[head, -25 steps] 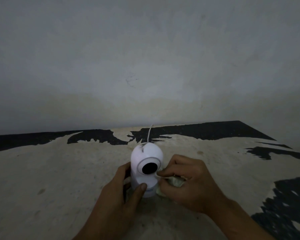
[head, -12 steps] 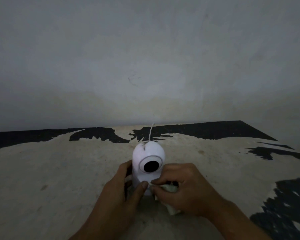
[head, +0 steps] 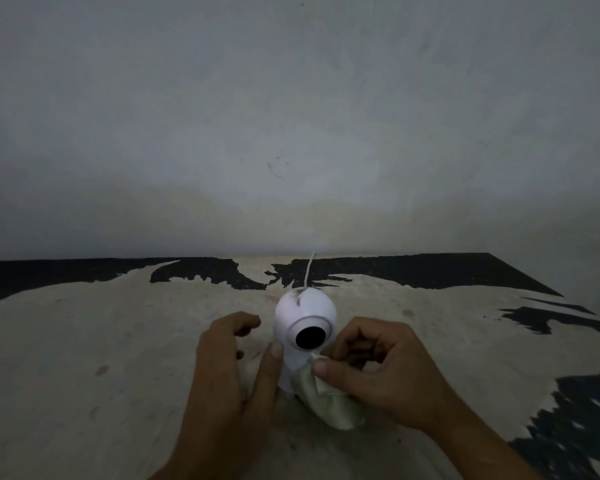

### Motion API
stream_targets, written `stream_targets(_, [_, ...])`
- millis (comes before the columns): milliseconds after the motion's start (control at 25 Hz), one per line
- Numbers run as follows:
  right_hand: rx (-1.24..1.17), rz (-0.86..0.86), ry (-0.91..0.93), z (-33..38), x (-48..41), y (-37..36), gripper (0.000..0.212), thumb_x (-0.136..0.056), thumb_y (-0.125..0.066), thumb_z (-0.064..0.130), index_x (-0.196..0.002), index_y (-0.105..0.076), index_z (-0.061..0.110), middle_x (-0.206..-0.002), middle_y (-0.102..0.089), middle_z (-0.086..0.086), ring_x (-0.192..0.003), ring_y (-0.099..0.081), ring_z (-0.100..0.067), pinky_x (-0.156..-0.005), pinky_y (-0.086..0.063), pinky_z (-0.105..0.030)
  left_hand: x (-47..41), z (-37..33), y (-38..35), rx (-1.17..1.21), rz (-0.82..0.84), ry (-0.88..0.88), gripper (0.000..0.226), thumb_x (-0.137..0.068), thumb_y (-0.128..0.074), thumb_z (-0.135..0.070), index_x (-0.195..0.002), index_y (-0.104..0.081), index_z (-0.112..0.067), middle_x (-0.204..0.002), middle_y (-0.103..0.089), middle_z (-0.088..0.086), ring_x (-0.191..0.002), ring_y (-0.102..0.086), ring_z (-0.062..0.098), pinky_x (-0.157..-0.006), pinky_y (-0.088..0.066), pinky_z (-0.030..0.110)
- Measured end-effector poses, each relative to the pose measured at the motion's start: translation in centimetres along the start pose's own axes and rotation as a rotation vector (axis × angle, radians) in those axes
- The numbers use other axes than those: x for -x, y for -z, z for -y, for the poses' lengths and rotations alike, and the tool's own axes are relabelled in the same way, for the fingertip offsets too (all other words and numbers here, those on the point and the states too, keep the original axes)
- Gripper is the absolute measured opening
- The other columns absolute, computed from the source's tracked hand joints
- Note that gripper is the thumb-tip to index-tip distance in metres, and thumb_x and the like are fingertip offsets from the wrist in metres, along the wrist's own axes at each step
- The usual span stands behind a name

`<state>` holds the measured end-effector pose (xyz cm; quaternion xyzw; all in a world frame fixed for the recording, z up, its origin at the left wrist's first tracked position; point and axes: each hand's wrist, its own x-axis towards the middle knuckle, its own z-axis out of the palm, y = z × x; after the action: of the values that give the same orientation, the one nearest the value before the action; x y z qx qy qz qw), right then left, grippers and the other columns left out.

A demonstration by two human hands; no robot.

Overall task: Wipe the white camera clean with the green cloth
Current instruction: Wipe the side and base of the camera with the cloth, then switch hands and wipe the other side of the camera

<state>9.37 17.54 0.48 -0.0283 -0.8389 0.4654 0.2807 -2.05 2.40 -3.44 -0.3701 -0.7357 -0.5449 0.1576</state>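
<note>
The white camera (head: 300,315) stands upright on the worn table top, its round black lens facing me. A thin white cable (head: 309,270) runs from its top toward the wall. My left hand (head: 229,372) steadies the camera's left side, thumb pressed against the body and fingers curled loosely behind it. My right hand (head: 381,372) pinches the pale green cloth (head: 326,400) and presses it against the camera's lower right side, just below the lens. Part of the cloth hangs down onto the table under my right hand.
The table top (head: 101,358) is beige where its black coating has peeled, with black patches along the far edge and at the right. A plain grey wall (head: 291,133) rises right behind the table.
My right hand has slid the cloth down the camera's right side, and more cloth now trails onto the table. My left fingers have loosened off the camera's back; the thumb stays on it.
</note>
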Motion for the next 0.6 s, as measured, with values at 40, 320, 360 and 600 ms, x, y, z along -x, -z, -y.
stream_targets(40, [-0.045, -0.016, -0.01, 0.3, 0.1, -0.4, 0.011, -0.072, -0.079, 0.01, -0.075, -0.068, 0.011, -0.073, -0.075, -0.003, -0.068, -0.072, -0.014, -0.061, -0.054, -0.02, 0.1, -0.4, 0.5, 0.001, -0.043, -0.082, 0.033, -0.081, -0.048, -0.049, -0.105, -0.043, -0.028, -0.097, -0.047, -0.019, -0.085, -0.05, 0.002, -0.071, -0.042, 0.012])
stream_targets(320, [-0.08, -0.01, -0.009, 2.0, 0.2, -1.4, 0.021, -0.085, -0.066, 0.005, -0.098, -0.06, 0.02, -0.089, -0.077, 0.005, -0.075, -0.069, -0.013, -0.062, -0.054, -0.024, 1.2, -2.1, 1.5, 0.057, 0.034, -0.319, 0.024, -0.08, -0.056, -0.043, -0.091, -0.047, -0.024, -0.082, -0.043, -0.015, -0.073, -0.046, -0.004, -0.065, -0.036, 0.003])
stream_targets(360, [-0.088, -0.01, -0.006, 2.1, 0.2, -1.4, 0.022, -0.085, -0.066, 0.003, -0.098, -0.06, 0.019, -0.089, -0.077, 0.005, -0.074, -0.069, -0.011, -0.061, -0.054, -0.022, 1.3, -2.2, 1.4, 0.054, 0.026, -0.321, 0.023, -0.079, -0.059, -0.038, -0.091, -0.048, -0.022, -0.085, -0.044, -0.014, -0.074, -0.047, -0.003, -0.065, -0.037, 0.004])
stream_targets(600, [-0.008, 0.016, 0.087, 2.2, 0.4, -1.9, 0.029, -0.084, -0.064, -0.004, -0.092, -0.071, 0.024, -0.092, -0.075, 0.012, -0.086, -0.07, -0.007, -0.074, -0.054, -0.016, 1.5, -2.9, 1.0, 0.227, -0.07, -0.12, 0.034, -0.073, -0.06, -0.038, -0.105, -0.047, -0.036, -0.093, -0.058, -0.013, -0.081, -0.062, 0.006, -0.062, -0.052, 0.015])
